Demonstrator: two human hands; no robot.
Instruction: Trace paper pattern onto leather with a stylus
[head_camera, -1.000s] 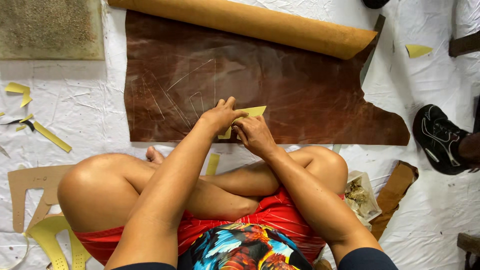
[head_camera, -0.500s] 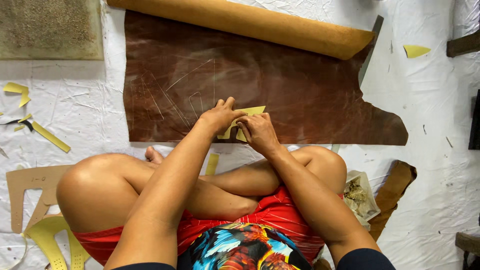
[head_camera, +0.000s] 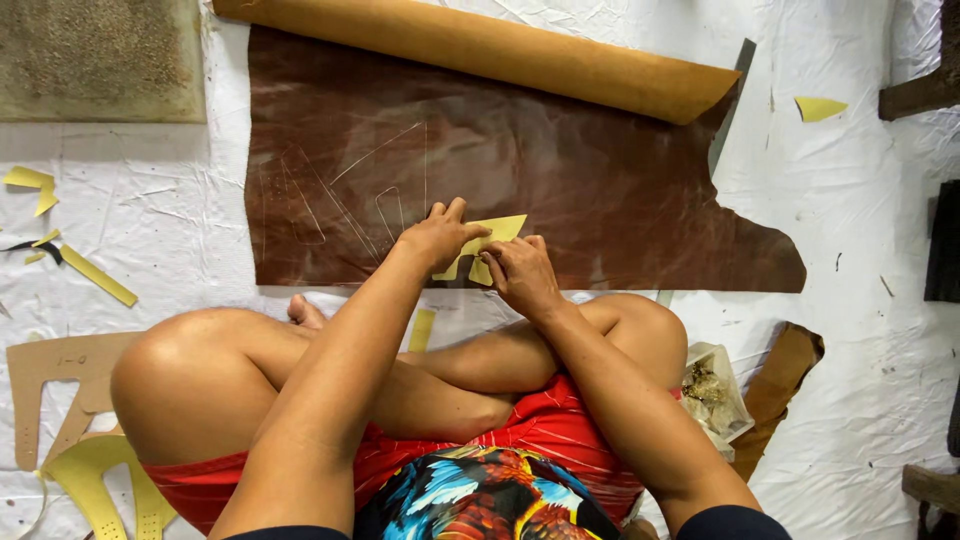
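Near the front edge of the brown leather sheet (head_camera: 560, 190), a yellow paper pattern (head_camera: 492, 238) lies slanted, long axis toward the far right; left hand (head_camera: 438, 238) pressing it flat; right hand (head_camera: 518, 272) closed, pinching beside its near end.

Just the one camera here, strapped to the person's head and pointing pretty much straight down at the floor. It sits close enough that their crossed legs and forearms fill the lower half. The left hand (head_camera: 438, 238) and right hand (head_camera: 518, 272) land near centre frame, with the brown leather sheet (head_camera: 600, 190) spread beyond them toward the top edge.
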